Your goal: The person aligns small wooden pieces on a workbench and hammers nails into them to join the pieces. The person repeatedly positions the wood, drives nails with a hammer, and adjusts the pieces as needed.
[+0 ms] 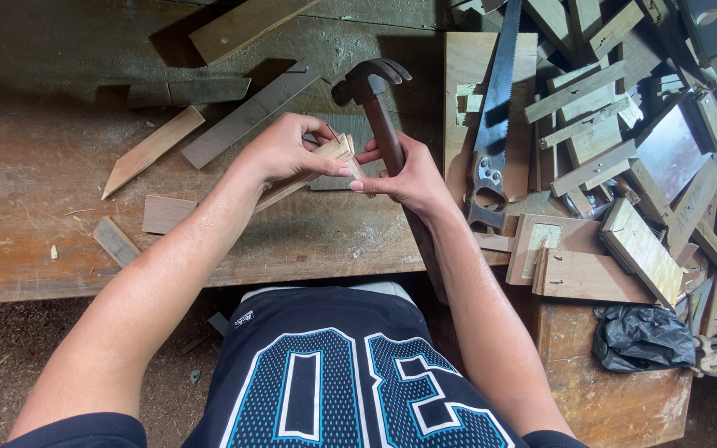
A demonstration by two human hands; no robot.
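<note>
The left hand [285, 151] grips a small wood piece [331, 154], and the right hand [404, 176] holds a claw hammer [373, 98] beside it. A handsaw [495, 108] and piled offcuts [599, 124] crowd the hammer's right; its left has scattered strips.

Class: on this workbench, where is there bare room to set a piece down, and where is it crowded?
Bare wood lies along the near edge of the workbench, between the small offcut and the right hand. The right side, past the handsaw, is heaped with wood scraps.
</note>
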